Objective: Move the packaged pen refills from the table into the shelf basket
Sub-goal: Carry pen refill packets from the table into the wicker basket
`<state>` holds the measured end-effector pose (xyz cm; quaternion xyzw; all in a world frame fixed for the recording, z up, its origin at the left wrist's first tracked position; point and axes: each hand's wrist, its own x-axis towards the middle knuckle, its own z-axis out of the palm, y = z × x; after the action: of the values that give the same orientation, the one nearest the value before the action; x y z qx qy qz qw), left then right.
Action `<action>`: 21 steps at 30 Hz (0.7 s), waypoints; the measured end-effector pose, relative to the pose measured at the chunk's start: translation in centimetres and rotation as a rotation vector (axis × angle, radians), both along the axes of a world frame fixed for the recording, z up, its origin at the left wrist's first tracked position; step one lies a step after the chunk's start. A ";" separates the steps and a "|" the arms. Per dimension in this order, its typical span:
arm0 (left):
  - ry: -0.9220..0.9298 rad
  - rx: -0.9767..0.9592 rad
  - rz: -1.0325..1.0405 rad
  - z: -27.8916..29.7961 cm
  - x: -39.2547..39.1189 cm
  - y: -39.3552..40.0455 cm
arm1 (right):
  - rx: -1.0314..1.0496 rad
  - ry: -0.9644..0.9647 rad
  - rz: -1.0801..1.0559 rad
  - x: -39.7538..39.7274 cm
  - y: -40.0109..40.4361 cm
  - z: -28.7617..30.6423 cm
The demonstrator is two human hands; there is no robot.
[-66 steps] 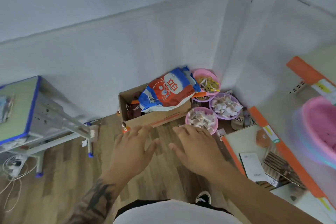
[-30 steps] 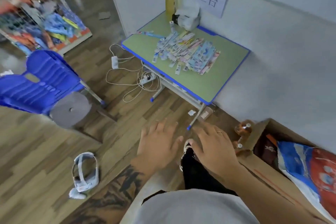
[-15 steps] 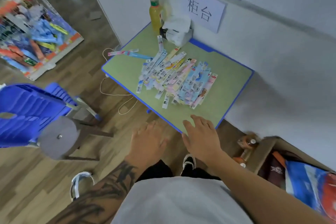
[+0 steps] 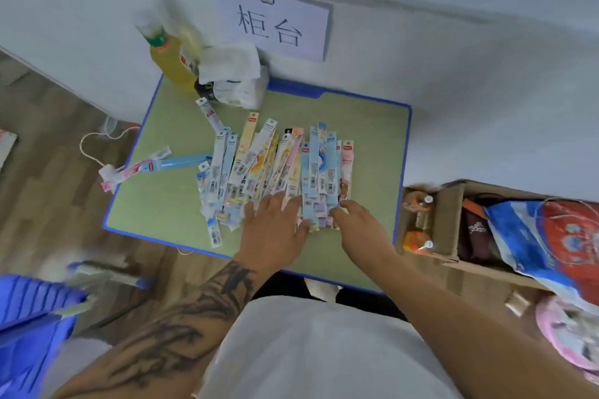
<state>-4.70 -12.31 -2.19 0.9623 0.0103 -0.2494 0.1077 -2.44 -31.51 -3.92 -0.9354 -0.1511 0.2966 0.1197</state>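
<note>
A loose heap of long, flat pastel-coloured pen refill packets (image 4: 275, 168) lies mid-way across the green, blue-edged table (image 4: 366, 139). The left hand (image 4: 274, 230) lies flat on the heap's near edge, fingers spread straight. The right hand (image 4: 359, 227) meets the heap's near right corner, fingers curled; a grip cannot be told. Beyond the heap, a white paper sign (image 4: 275, 26) reads "柜台".

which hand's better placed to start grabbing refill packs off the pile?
Probably left. The left hand already lies flat on the near ends of the refill packs, mid-pile. The right hand only reaches the pile's right edge with its fingertips.
</note>
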 end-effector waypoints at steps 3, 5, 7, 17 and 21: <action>-0.012 -0.028 -0.088 -0.5 3.5 2.3 | 0.008 0.013 -0.114 1.4 2.7 -0.2; -0.003 -0.047 -0.147 -0.7 5.6 3.5 | 0.015 0.003 -0.181 2.3 4.4 -0.5; 0.011 -0.063 -0.187 -1.1 7.5 4.5 | 0.014 -0.023 -0.243 3.3 6.1 -0.7; 0.115 -0.065 -0.198 -2.7 11.9 6.7 | -0.122 -0.156 -0.505 5.5 11.2 -2.1; 0.152 -0.079 -0.216 -3.0 12.2 6.7 | -0.076 -0.060 -0.674 6.1 12.1 -2.3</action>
<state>7.52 -5.62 -5.21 0.9312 -0.0948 -0.3319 0.1169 3.71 -19.46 -6.18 -0.9448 0.1744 0.2179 0.1714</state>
